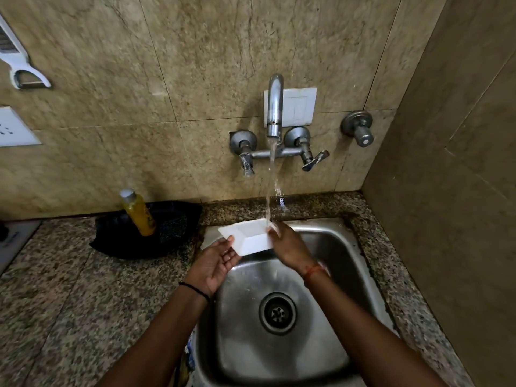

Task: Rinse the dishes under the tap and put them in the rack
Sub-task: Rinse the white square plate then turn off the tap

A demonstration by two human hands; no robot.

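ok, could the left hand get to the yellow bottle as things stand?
Probably yes, once it lets go: the left hand holds the white dish, and the yellow bottle stands just to its left with nothing between.

A single head-worn camera looks forward and steeply down, close over the sink (pixel 329 275), with the drain almost straight below. It faces the tiled wall (pixel 111 79) squarely, tap (pixel 275 104) near centre, and both forearms enter from the bottom edge.

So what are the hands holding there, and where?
A white rectangular dish, under the running tap: left hand at its near-left corner, right hand at its right end.
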